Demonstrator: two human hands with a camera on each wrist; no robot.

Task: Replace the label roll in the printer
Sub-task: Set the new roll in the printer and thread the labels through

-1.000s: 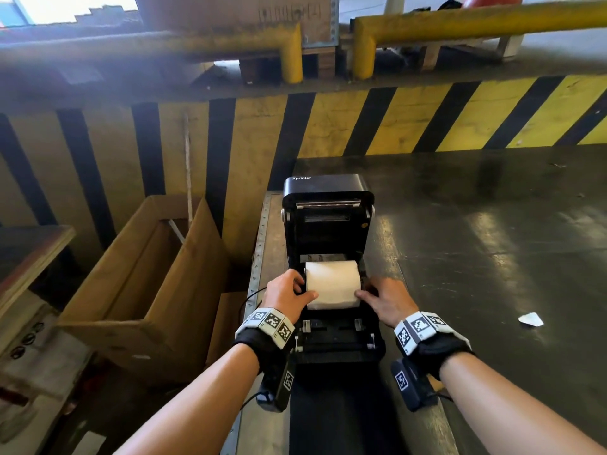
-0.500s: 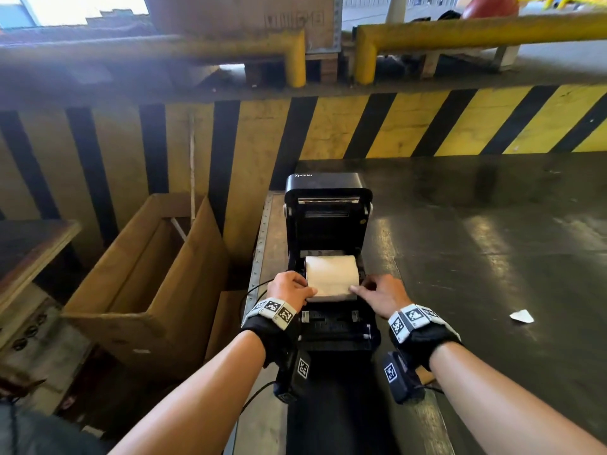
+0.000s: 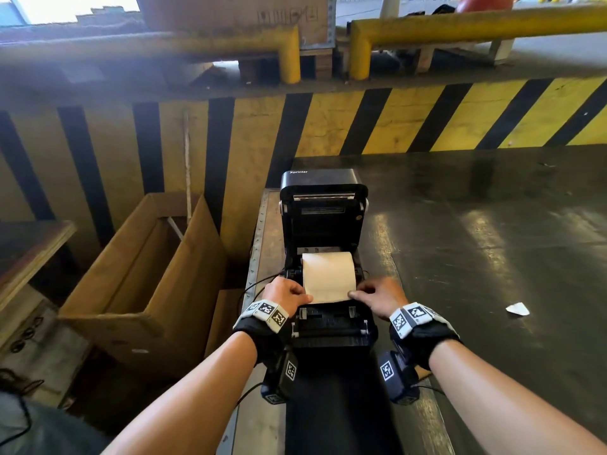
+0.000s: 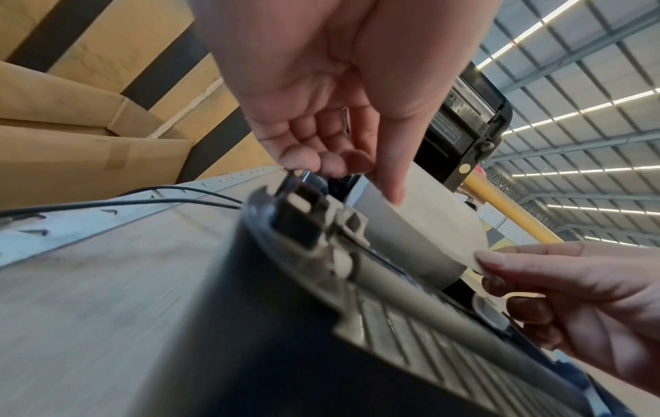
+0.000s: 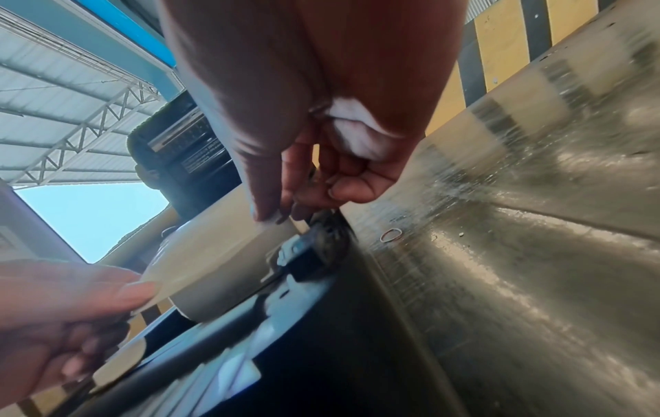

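The black printer (image 3: 323, 221) stands on a dark metal surface with its lid swung up. The white label roll (image 3: 328, 270) lies in its bay, and its loose end of label paper reaches toward me. My left hand (image 3: 303, 295) pinches the paper's left front corner. In the left wrist view the thumb (image 4: 389, 183) lies on top of the label paper (image 4: 410, 225). My right hand (image 3: 353, 294) pinches the right front corner between thumb and fingers, as the right wrist view shows for that hand (image 5: 278, 217). The roll's core and holders are hidden.
An open cardboard box (image 3: 141, 284) stands left of the printer, beside a wooden bench (image 3: 29, 244). A black cable (image 3: 259, 284) runs along the printer's left side. A white paper scrap (image 3: 517, 308) lies to the right. A yellow-black striped wall (image 3: 361, 119) rises behind.
Both hands have shifted from the ends of the roll to the front corners of its paper. The roll has sunk lower into the bay, and a flat length of paper now reaches toward me.
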